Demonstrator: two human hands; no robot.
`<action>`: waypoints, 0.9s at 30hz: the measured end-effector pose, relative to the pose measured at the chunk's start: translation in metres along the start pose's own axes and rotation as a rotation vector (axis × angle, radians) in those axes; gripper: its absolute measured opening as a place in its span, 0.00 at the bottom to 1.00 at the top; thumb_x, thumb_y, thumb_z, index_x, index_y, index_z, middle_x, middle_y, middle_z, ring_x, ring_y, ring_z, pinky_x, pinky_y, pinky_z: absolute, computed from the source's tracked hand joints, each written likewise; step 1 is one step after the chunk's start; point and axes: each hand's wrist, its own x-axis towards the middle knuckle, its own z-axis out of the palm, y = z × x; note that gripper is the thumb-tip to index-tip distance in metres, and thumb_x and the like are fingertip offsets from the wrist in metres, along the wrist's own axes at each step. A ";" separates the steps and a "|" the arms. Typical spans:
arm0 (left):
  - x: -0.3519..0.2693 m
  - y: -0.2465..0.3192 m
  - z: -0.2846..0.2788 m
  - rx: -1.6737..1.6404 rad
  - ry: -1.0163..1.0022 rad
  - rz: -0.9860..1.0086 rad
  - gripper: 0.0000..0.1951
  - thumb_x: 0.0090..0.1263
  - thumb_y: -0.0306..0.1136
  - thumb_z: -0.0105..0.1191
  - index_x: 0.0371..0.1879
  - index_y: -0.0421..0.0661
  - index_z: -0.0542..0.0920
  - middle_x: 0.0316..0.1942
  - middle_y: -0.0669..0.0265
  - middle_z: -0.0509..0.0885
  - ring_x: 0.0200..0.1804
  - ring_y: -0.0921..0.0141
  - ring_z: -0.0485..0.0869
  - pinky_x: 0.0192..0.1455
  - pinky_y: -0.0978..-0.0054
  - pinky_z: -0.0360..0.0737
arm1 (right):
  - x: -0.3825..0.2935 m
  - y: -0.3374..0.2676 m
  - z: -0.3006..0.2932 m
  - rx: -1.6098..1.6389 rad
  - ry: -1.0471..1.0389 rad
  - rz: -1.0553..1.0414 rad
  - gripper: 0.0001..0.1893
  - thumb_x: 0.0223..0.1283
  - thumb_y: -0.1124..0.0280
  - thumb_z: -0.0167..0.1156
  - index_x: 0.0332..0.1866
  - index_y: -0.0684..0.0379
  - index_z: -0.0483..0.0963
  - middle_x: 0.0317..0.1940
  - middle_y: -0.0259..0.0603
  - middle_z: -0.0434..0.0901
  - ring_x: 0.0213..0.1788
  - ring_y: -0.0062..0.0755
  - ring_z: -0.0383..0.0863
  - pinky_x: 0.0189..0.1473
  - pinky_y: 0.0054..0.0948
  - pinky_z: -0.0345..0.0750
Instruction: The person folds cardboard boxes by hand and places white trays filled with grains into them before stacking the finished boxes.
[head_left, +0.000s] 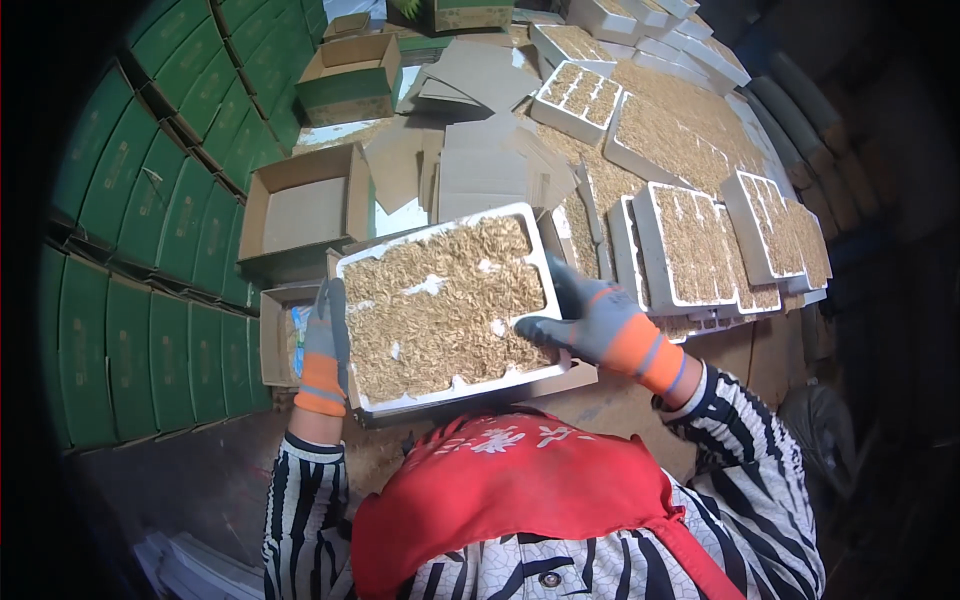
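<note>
A white foam tray (446, 315), filled with loose tan husks, is held up in front of me, tilted slightly. My left hand (330, 330), in a grey glove with an orange cuff, presses flat against its left side. At the right side, my right hand (592, 319) grips the rim, thumb over the edge and fingers behind. White bits of foam show through the husks in a few spots. Beneath the tray, cardboard edges (570, 381) stick out; the tray hides most of what lies there.
Green cartons (161, 352) are stacked as a wall at left. Open cardboard boxes (304, 217) stand ahead, beside flat cardboard sheets (487, 169). More husk-filled foam trays (686, 247) lean at right near spread husks (667, 97). A smaller open box (279, 337) sits by my left hand.
</note>
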 end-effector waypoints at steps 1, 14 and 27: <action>0.005 -0.005 -0.010 0.271 0.112 0.126 0.23 0.76 0.46 0.45 0.61 0.41 0.71 0.57 0.60 0.78 0.55 0.67 0.78 0.57 0.74 0.77 | 0.011 0.009 -0.002 -0.683 0.101 -0.136 0.32 0.53 0.48 0.64 0.55 0.62 0.70 0.33 0.50 0.83 0.39 0.44 0.84 0.40 0.37 0.78; 0.007 -0.019 -0.119 0.905 0.803 0.478 0.15 0.67 0.36 0.54 0.47 0.40 0.82 0.47 0.52 0.84 0.51 0.61 0.81 0.57 0.67 0.75 | 0.336 0.097 -0.092 -0.936 0.411 -0.531 0.52 0.39 0.53 0.74 0.73 0.52 0.54 0.66 0.50 0.65 0.69 0.50 0.62 0.66 0.47 0.63; 0.069 -0.056 -0.156 1.360 1.032 -0.134 0.29 0.54 0.50 0.64 0.52 0.44 0.76 0.51 0.50 0.80 0.52 0.52 0.79 0.55 0.60 0.76 | 0.297 0.174 -0.174 0.158 0.640 -0.332 0.21 0.52 0.77 0.69 0.52 0.68 0.74 0.44 0.42 0.82 0.44 0.28 0.80 0.48 0.26 0.78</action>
